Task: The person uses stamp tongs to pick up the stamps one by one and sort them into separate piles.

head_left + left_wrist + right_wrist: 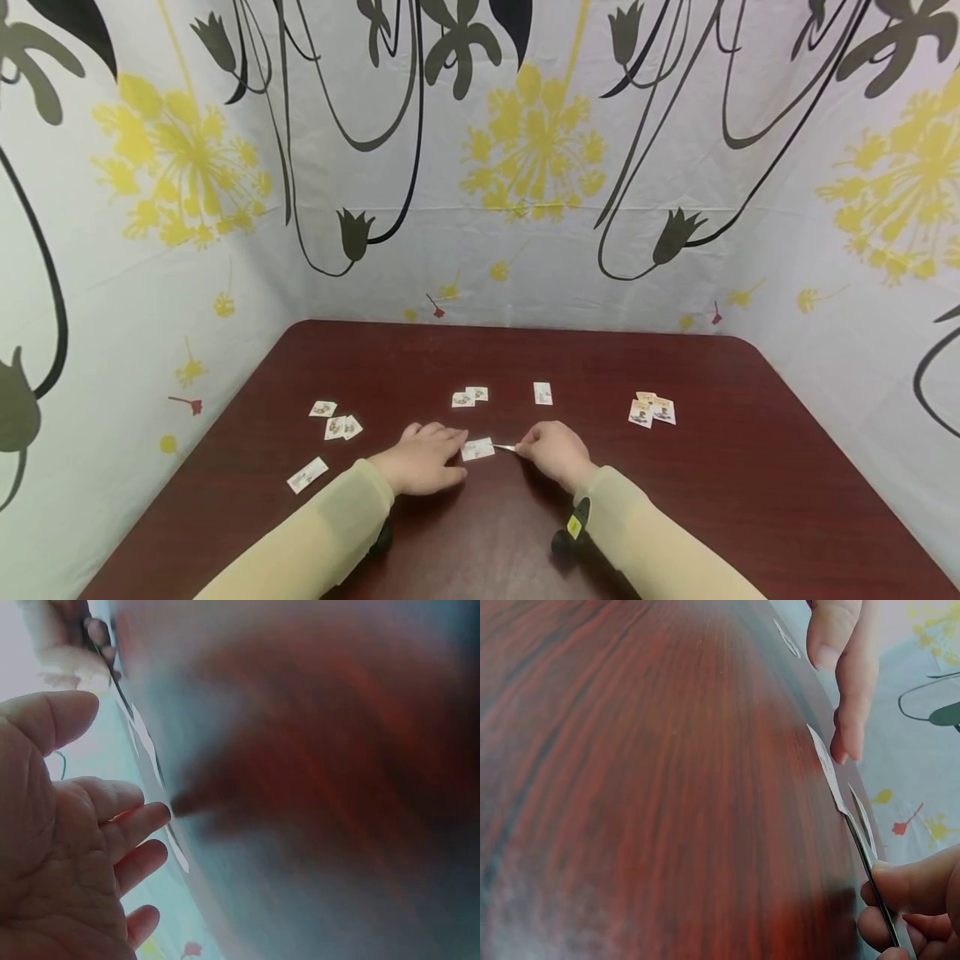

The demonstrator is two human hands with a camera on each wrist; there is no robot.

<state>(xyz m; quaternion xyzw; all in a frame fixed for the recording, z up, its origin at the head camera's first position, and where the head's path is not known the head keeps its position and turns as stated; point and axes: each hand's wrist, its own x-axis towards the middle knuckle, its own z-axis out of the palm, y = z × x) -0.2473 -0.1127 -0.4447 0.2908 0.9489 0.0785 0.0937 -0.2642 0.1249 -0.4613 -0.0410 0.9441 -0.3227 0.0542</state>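
A small white printed paper card (477, 450) lies on the table between my two hands. My left hand (423, 458) rests beside it, palm down with fingers extended, the fingertips right at its left edge. In the left wrist view those fingers (124, 840) are spread and loosely bent, holding nothing. Between thumb and fingers my right hand (555, 454) pinches a slender, pointed metal tool (868, 874) that looks like tweezers. Its tip meets the near end of the paper card (826, 766) in the right wrist view.
Several small printed cards lie about the dark red table (720, 492): a group (343, 427) and a longer strip (307, 475) at left, a pair (463, 400) behind my hands, a single card (543, 393), and an overlapping group (652, 410) at right. A patterned curtain (465, 283) surrounds the table.
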